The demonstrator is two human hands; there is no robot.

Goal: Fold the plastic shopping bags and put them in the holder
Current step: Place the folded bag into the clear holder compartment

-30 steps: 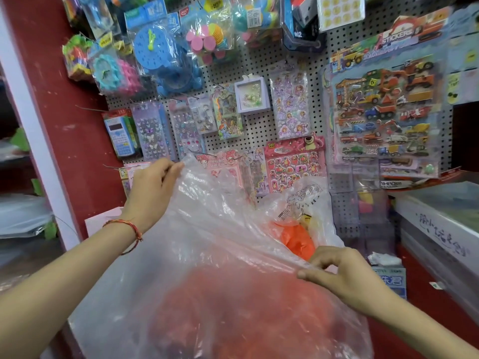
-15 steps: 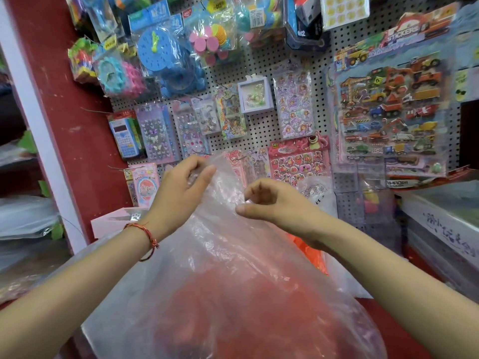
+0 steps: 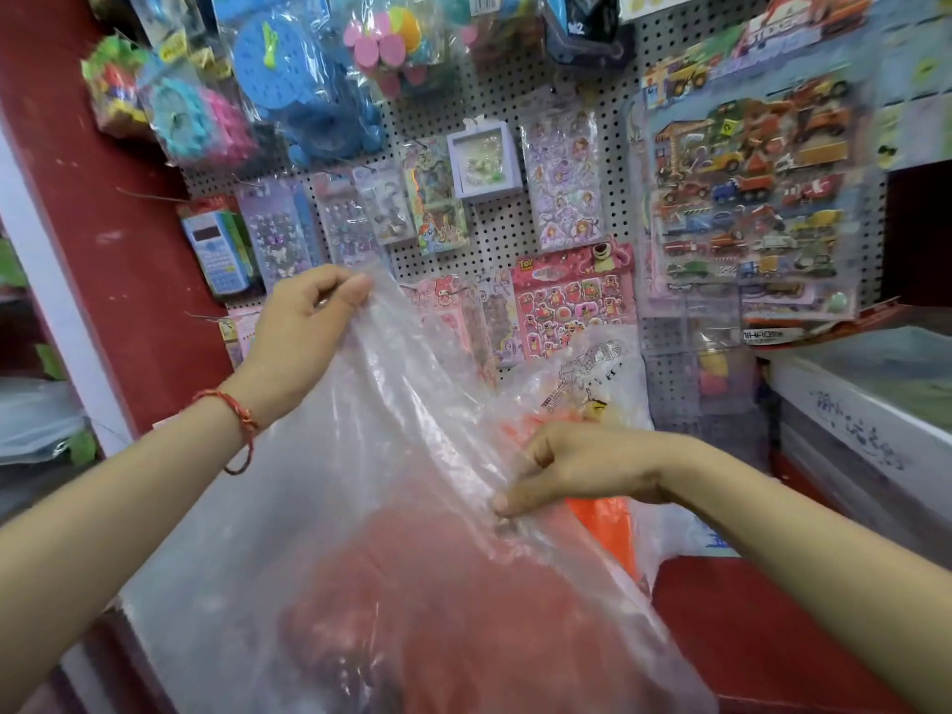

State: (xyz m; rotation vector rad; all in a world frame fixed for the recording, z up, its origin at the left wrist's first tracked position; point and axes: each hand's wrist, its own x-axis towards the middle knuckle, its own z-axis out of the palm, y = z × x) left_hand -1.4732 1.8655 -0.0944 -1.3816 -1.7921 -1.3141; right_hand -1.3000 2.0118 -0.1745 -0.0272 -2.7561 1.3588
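A clear plastic bag (image 3: pixel 329 533) is held up before the pegboard (image 3: pixel 494 239). Its upper corner, at 11 o'clock, is pinched by curled fingers of the left hand (image 3: pixel 304 327); its edge at 3 o'clock is gripped by the right hand (image 3: pixel 587 466), knuckles upward.

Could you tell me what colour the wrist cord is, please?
The wrist cord is red; head view.
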